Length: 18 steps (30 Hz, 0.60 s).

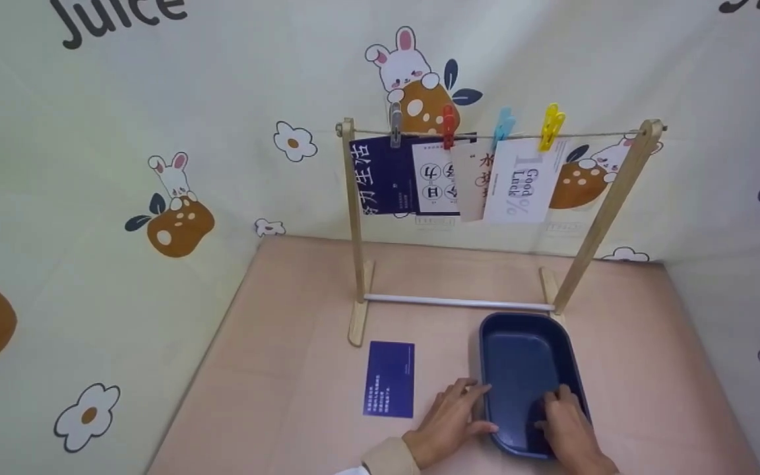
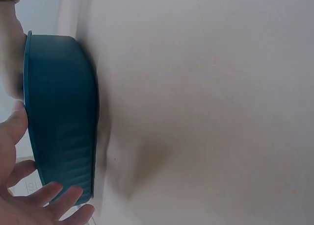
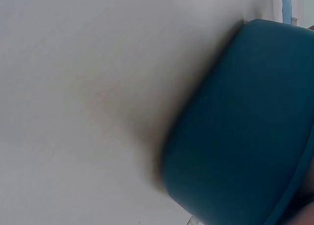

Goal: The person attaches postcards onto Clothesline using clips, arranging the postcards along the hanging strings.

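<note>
A dark blue rectangular basin (image 1: 518,369) stands on the table in front of the rack, and I see its outer wall (image 2: 61,107) in the left wrist view. My left hand (image 1: 449,422) is at the basin's left side, fingers spread along the outer wall and thumb at the rim. My right hand (image 1: 568,422) reaches inside over the right rim, its fingers bent down toward the basin floor. Whether those fingers pinch anything is hidden. Left of the hands, a dark blue card (image 1: 390,379) with white writing lies flat.
Behind the basin stands a wooden rack (image 1: 594,218) with a string across its top. Cards hang there under grey (image 1: 396,125), red (image 1: 448,125), light blue (image 1: 503,124) and yellow clothespins (image 1: 551,127). Patterned cloth walls (image 1: 221,99) surround the table (image 1: 274,369).
</note>
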Tool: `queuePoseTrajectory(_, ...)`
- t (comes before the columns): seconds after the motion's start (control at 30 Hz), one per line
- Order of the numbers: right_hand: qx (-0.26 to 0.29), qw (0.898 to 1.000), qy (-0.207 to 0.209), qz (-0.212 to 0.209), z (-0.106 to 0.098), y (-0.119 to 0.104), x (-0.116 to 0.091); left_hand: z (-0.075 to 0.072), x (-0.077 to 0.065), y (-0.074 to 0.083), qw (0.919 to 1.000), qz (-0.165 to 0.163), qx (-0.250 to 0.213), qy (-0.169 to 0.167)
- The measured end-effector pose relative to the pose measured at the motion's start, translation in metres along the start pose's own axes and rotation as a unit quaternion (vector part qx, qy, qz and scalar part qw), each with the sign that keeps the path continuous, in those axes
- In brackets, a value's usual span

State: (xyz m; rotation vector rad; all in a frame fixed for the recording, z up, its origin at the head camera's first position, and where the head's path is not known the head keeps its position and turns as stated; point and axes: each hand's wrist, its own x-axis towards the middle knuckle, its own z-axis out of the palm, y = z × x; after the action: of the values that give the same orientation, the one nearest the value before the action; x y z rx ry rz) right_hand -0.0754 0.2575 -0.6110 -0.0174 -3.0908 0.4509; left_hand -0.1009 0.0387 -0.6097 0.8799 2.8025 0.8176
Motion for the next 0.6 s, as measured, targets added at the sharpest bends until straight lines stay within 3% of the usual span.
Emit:
queuePoseTrajectory(0.43, 0.007, 0.998, -0.062, 0.025, 0.0011, -0.001, 0.0025, 0.0038, -0.005, -0.0008, 0.9992, 0.003, -0.038, 0.014)
queuePoseTrajectory(0.6, 0.003, 0.999, -0.036, 0.008, 0.0018, 0.0, 0.0012, 0.004, -0.006, -0.0007, 0.9987, 0.0, -0.048, 0.016)
